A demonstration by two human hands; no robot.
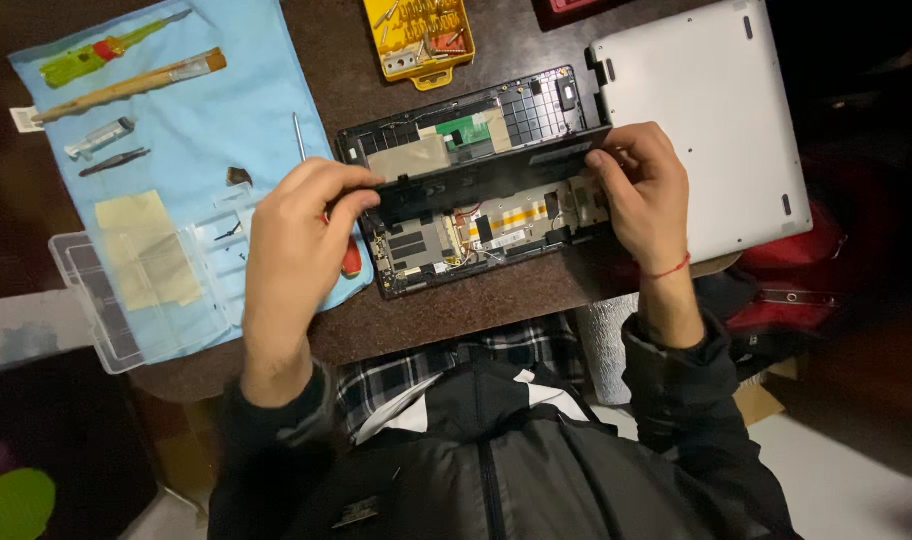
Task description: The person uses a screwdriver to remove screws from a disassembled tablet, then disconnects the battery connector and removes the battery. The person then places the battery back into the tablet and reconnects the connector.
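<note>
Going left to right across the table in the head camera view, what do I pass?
Clear plastic organizer box → blue cloth with hand tools → left hand → long black battery held over the opened laptop base → right hand → silver laptop cover.

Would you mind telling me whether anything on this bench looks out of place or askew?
Yes: the long black battery pack sits tilted across the opened laptop base, held at its ends by the left hand and right hand. A red-handled screwdriver lies half hidden under the left hand. Nothing looks spilled.
</note>
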